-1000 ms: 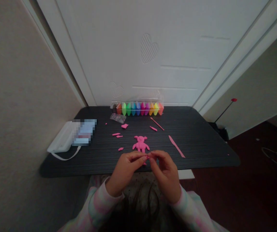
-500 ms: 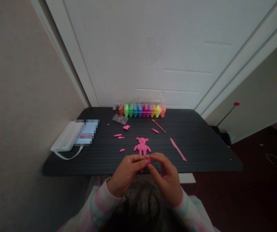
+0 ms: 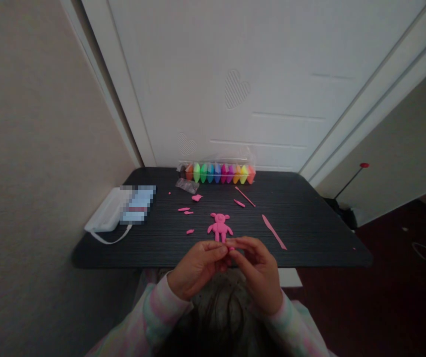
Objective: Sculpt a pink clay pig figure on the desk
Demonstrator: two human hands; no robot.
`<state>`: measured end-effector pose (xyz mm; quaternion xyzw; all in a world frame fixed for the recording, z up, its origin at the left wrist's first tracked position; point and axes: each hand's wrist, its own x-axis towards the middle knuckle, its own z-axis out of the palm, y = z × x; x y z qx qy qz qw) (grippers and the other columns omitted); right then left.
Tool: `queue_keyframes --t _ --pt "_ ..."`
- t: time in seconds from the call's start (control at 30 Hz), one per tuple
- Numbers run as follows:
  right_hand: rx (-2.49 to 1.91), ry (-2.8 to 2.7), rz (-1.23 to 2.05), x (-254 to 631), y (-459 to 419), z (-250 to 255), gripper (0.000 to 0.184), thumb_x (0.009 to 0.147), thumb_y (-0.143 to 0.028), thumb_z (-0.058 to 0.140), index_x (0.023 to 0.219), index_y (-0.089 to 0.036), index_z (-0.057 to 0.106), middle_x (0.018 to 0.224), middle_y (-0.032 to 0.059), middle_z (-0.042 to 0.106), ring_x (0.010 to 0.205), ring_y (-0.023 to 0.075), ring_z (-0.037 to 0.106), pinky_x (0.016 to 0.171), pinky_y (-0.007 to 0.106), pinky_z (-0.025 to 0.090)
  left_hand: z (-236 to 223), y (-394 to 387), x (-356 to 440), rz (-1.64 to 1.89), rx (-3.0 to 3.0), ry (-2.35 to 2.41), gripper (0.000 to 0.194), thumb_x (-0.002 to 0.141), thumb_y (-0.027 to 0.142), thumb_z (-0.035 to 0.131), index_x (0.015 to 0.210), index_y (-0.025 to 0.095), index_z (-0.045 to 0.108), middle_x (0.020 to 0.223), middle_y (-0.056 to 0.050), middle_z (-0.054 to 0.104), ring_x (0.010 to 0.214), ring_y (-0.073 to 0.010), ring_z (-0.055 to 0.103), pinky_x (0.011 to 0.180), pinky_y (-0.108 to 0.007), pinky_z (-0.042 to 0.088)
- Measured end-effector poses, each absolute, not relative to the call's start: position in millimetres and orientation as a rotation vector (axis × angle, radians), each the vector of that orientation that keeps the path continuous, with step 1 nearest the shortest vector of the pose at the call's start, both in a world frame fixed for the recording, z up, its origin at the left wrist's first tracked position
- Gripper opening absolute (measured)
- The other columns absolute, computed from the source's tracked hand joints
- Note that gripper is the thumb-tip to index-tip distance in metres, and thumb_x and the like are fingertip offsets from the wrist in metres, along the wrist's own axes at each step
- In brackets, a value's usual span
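Observation:
Close to the table's front edge, my left hand [image 3: 200,265] and my right hand [image 3: 257,270] meet at the fingertips. Pinched between them is a small piece of pink clay [image 3: 231,249], mostly covered by the fingers. Just beyond my hands a pink clay figure [image 3: 219,227] lies flat on the table, with round ears, arms and legs. Left of the figure are several pink clay scraps [image 3: 197,198]. A pink modelling knife [image 3: 274,232] lies to its right, and a thin pink stick tool [image 3: 245,196] rests farther back beside a pink clay roll [image 3: 239,203].
A clear pack of coloured clay [image 3: 216,173] stands at the back of the dark table [image 3: 320,238], against a white door [image 3: 183,64]. A crumpled plastic wrapper [image 3: 188,186] lies before it. On the left are a white case [image 3: 103,210] with a strap and a blurred-out blue item [image 3: 138,204].
My fingers have shifted around the small pink clay piece, which stays between both hands. The whole view has moved slightly. The clay figure and tools lie as before.

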<state>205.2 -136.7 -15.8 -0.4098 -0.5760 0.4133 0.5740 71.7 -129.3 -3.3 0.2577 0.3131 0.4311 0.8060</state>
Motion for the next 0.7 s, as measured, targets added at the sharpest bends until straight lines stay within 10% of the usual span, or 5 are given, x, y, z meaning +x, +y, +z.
queue_keyframes --t 0.7 --pt "-1.336 -1.452 0.687 255 -85 -44 0.025 0.070 -0.031 0.061 0.091 -0.018 0.055 0.073 0.0006 0.060 0.073 0.0158 0.059 0.077 0.035 0.047 -13 -124 49 1.045 0.952 1.108 0.018 0.073 0.030 0.058 0.073 0.013 0.064 0.063 -0.001 0.058 0.056 -0.0090 0.047 0.055 -0.022 0.034"
